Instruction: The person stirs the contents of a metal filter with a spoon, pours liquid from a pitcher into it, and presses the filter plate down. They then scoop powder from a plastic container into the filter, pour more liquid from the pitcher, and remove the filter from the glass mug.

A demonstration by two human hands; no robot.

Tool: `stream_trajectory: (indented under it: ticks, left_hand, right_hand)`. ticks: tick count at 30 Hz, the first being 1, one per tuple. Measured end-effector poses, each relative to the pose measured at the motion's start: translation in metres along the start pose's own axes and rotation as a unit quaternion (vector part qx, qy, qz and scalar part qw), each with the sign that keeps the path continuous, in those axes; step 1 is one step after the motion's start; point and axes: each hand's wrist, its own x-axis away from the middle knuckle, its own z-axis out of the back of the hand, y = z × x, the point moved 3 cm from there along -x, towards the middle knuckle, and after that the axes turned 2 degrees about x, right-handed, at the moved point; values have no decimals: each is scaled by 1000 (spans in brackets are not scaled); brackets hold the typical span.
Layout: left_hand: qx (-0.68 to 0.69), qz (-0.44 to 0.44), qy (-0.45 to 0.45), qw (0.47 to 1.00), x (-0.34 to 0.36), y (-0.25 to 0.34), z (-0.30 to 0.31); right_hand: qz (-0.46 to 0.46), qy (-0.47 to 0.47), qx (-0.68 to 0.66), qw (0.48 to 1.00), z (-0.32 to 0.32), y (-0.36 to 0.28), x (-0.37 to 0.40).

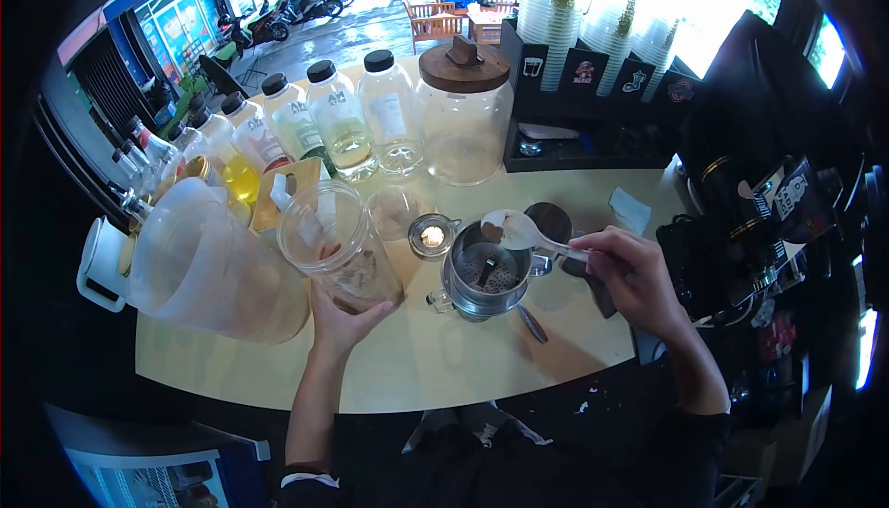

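Your left hand (344, 318) grips the base of the tilted glass jar (338, 244), left of centre, forearm reaching up | your right hand (634, 276) pinches the white spoon (519, 230), its powder-filled bowl over the metal filter cup (486, 276) at frame centre.

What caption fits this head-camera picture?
The left hand grips a clear jar; right hand holds a white spoon above a metal filter.

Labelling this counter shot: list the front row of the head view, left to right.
plastic pitcher → clear jar gripped by the left hand → small metal cup → metal filter pot → right hand holding a spoon
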Motion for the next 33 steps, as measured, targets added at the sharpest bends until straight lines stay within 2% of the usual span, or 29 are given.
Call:
stream_trajectory:
  ticks: [7,10,13,15,20,23,25,30,33]
  left_hand:
    - [20,4,3,1000,0,3,-1]
    - [-10,-5,6,1000,0,7,-1]
    - [21,0,6,1000,-1,8,-2]
    - [8,-9,4,1000,-1,8,-1]
    - [-20,-36,12,999,-1,16,-3]
    - [17,-34,23,999,0,12,-3]
    - [39,-22,25,999,2,10,-3]
    - [24,8,8,1000,1,9,-2]
    - [-10,30,27,999,6,11,0]
  right_hand:
    - [6,6,-13,1000,-3,0,0]
    - [-27,24,-66,997,2,3,5]
    - [11,18,-39,999,8,-4,10]
    - [38,-30,29,998,7,-12,13]
    - [83,-10,59,995,6,-17,18]
    - [108,4,76,991,4,-18,21]
    - [123,18,78,989,3,-16,22]
    - [210,55,186,958,0,-17,24]
    - [197,32,231,952,-2,-22,18]
